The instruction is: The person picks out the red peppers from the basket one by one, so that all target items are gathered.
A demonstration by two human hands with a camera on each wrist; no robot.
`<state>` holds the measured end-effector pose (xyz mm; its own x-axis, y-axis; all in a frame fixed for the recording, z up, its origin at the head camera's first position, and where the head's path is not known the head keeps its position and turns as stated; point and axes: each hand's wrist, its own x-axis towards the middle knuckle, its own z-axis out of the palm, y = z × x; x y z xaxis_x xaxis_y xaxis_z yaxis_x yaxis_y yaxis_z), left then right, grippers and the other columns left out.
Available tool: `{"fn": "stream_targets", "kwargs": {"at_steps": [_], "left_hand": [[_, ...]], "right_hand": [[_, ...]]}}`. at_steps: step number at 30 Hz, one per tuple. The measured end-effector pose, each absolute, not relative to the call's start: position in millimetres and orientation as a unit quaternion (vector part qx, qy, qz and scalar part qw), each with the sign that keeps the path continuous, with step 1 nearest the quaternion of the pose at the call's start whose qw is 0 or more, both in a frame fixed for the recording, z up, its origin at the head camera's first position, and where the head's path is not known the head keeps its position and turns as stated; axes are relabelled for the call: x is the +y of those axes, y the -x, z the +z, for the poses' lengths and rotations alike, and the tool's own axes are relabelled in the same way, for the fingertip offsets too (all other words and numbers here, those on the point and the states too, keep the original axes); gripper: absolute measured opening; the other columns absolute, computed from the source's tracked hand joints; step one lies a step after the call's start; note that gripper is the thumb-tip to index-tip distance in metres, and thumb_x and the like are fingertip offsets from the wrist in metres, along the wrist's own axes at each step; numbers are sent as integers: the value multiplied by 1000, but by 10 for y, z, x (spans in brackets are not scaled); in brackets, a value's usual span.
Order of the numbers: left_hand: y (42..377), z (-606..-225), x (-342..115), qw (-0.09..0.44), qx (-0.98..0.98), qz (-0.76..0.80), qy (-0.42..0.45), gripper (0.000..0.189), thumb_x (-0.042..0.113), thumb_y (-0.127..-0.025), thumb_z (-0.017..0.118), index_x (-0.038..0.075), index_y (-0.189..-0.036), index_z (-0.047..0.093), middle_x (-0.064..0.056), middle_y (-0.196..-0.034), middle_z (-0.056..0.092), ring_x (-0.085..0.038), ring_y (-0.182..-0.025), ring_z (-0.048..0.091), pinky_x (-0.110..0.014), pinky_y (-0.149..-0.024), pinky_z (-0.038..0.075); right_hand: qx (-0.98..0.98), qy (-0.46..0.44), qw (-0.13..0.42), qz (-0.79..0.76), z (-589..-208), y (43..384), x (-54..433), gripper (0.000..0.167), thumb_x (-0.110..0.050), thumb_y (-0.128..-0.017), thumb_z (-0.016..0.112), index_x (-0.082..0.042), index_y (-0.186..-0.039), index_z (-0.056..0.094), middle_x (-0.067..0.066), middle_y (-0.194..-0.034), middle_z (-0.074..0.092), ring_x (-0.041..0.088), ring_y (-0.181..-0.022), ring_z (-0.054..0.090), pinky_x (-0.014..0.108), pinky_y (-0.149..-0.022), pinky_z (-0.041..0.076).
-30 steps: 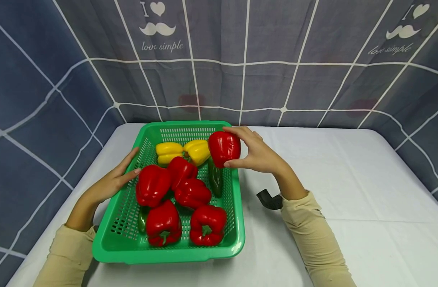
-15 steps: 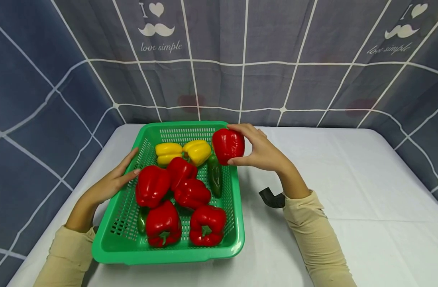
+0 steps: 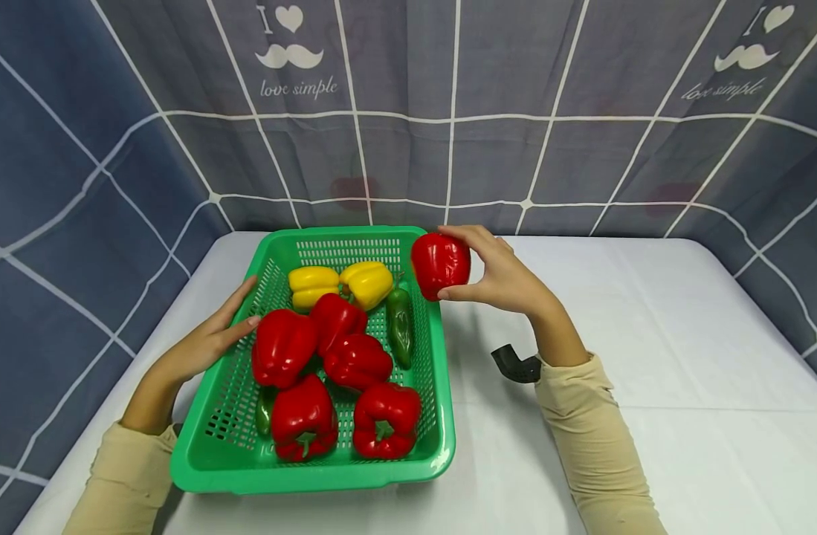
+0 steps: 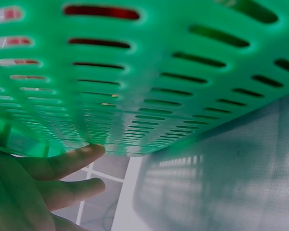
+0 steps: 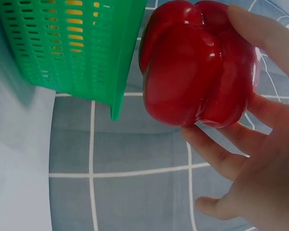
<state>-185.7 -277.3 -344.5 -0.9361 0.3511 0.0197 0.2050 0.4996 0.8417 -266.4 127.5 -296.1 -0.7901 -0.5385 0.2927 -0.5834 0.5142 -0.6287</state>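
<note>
My right hand grips a glossy red bell pepper between thumb and fingers, raised over the right rim of a green plastic basket. In the right wrist view the pepper hangs beside the basket's slotted wall, its stem out of sight. At the basket's left side, my left hand rests against the wall with straight fingers, its thumb reaching over the rim toward a large red bell pepper. The left wrist view catches those fingers extended along the outer wall.
Inside the basket lie several more red bell peppers, two yellow bell peppers and green peppers. A white cloth covers the table. Grey checked curtains enclose the back and sides. A black strap sticks out near the right wrist.
My right hand has carried the red bell pepper up and to the right, from over the basket's inside to its right rim, uncovering more of the green pepper. The left hand has stayed put.
</note>
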Motion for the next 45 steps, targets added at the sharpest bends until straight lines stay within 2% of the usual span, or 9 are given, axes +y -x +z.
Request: {"fn": "stream_targets", "kwargs": {"at_steps": [6,15,26,31,36,45], "left_hand": [[1861,-3442,-2772,78,864,471,-160,66,18,-97,38,14,-148,-5,-13,-153,-9,-36,-137,-8,-67,-101,-2],[1855,-3440,-2772,79,864,472,-159,67,18,-97,38,13,-148,-5,-13,-153,-9,-37,-137,-9,-68,-100,-2],[1858,-3464,-2784,82,857,482,-162,67,16,-97,38,13,-148,-6,-14,-153,-10,-37,-136,-9,-68,-100,-4],[1858,-3457,-2783,80,856,484,-163,66,16,-97,38,12,-148,-6,-14,-152,-11,-37,-136,-10,-68,-100,-4],[1859,-3452,-2778,80,853,489,-164,67,16,-97,37,12,-147,-6,-14,-152,-11,-36,-136,-11,-67,-100,-6],[1864,-3463,-2781,69,853,485,-178,67,6,-95,36,10,-147,-6,-15,-152,-11,-31,-137,-11,-65,-101,-8]], "right_hand": [[-876,-317,41,362,-2971,2709,1350,77,-25,-68,79,-13,-135,43,5,-131,46,20,-120,40,45,-96,26],[-887,-288,37,360,-2975,2746,1437,78,-27,-66,80,-17,-135,43,4,-130,46,20,-120,40,48,-100,20],[-898,-259,11,355,-3015,2816,1514,78,-27,-68,78,-16,-136,41,5,-129,47,22,-117,40,48,-98,27],[-901,-263,3,345,-3062,2866,1522,75,-23,-68,77,-11,-134,44,9,-124,50,23,-115,43,49,-98,21],[-908,-253,-5,334,-3113,2919,1530,74,-22,-68,77,-10,-133,45,10,-122,51,23,-115,43,55,-100,16],[-923,-240,-35,300,-3216,3020,1537,73,-23,-70,74,-9,-135,42,12,-131,47,27,-123,38,63,-103,4]]}}
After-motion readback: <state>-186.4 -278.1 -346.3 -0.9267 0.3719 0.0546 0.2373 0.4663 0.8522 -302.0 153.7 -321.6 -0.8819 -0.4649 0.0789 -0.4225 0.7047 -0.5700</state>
